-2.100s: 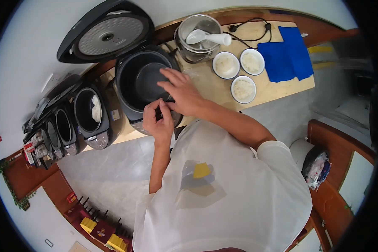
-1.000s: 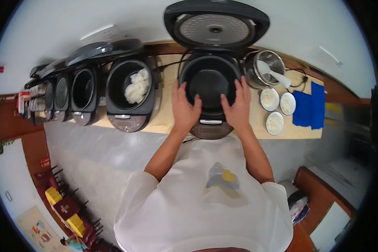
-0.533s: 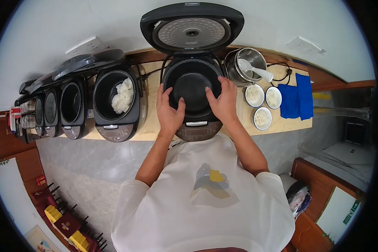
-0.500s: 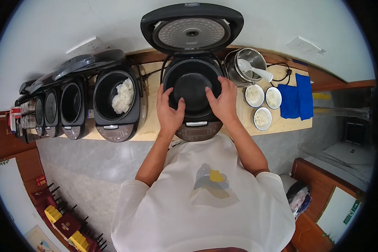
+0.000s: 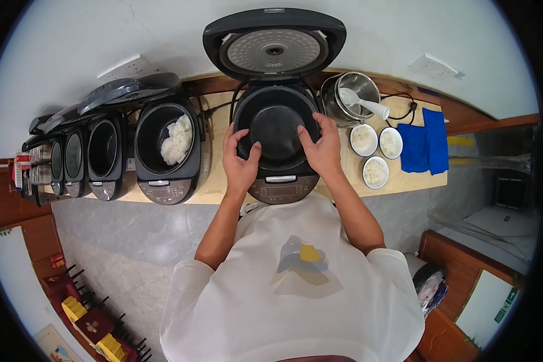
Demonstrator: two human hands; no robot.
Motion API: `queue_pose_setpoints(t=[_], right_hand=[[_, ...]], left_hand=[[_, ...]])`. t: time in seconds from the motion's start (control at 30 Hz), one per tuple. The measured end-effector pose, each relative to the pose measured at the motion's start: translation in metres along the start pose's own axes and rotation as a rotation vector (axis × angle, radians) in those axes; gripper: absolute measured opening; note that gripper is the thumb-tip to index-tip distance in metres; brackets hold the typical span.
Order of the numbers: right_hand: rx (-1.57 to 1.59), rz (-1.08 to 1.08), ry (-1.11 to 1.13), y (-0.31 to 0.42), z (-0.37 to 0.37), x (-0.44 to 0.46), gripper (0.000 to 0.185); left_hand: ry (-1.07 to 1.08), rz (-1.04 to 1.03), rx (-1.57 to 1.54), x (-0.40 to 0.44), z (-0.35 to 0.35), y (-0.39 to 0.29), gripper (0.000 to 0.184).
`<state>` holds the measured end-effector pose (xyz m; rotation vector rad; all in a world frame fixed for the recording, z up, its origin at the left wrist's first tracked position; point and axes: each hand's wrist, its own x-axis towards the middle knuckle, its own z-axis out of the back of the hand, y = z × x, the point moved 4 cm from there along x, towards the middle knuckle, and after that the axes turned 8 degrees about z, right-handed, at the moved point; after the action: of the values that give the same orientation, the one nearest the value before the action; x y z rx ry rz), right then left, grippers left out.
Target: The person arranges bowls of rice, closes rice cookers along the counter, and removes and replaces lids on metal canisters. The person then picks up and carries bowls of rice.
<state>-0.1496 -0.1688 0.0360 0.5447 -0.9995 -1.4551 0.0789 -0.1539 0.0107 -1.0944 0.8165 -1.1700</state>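
A dark rice cooker stands in front of me, its lid raised and its black inner pot holding no rice. My left hand grips its left side, with the thumb over the pot's opening and a fingertip at the rim. On the opposite side my right hand holds the cooker likewise, thumb reaching inward and fingers along the outer edge. Parts of both hands' fingers are hidden against the cooker's sides.
To the left, another open cooker contains white rice, with several more cookers beyond. At right are a steel pot with a white rice paddle, three bowls of rice and blue cloths.
The view has shifted slightly. Both hands stay at the sides of the cooker, with hardly any change in their grip.
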Motion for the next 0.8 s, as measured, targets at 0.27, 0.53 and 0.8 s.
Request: queue_pose_setpoints(t=[0.27, 0.53, 0.8], right_hand=[[-0.297, 0.221, -0.020, 0.002, -0.006, -0.008, 0.051], [-0.008, 0.376, -0.284, 0.044, 0.035, 0.051, 0.055], [0.323, 0.329, -0.236, 0.068, 0.061, 0.135, 0.058]], left_hand=[[-0.015, -0.035, 0.136, -0.003, -0.003, 0.000, 0.044], [-0.074, -0.057, 0.238, -0.002, -0.004, -0.004, 0.047], [-0.207, -0.076, 0.170, -0.007, 0.002, -0.009, 0.040]])
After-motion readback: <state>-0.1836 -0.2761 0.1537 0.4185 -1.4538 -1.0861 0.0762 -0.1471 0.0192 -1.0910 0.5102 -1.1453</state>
